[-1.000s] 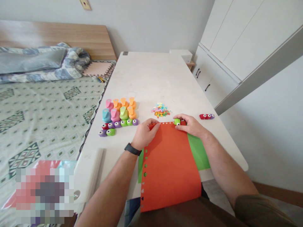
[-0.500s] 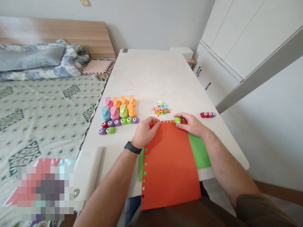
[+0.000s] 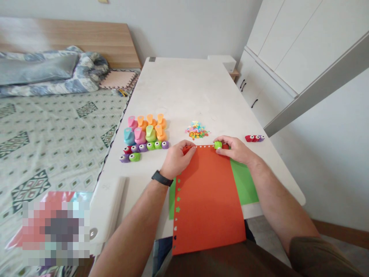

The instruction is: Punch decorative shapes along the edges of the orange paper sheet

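Note:
An orange sheet of paper (image 3: 209,192) hangs partly over the table's front edge, with small shaped holes along its left and top edges. My left hand (image 3: 179,158) pinches its top left corner between thumb and fingers. At the top edge, towards the right, my right hand (image 3: 235,150) is closed on a small green craft punch (image 3: 218,146), which sits against the paper. Under the orange sheet lies a green sheet (image 3: 245,181). Just beyond the paper is a heap of colourful punched-out bits (image 3: 197,130).
Rows of larger craft punches (image 3: 140,135) and small punches (image 3: 142,147) stand on the table's left. Several small punches (image 3: 254,138) sit at the right edge. A long white device (image 3: 108,211) lies at front left. A bed (image 3: 57,134) adjoins the table.
The view has shifted slightly. Both hands keep their hold on the paper and the green punch, with no other clear movement.

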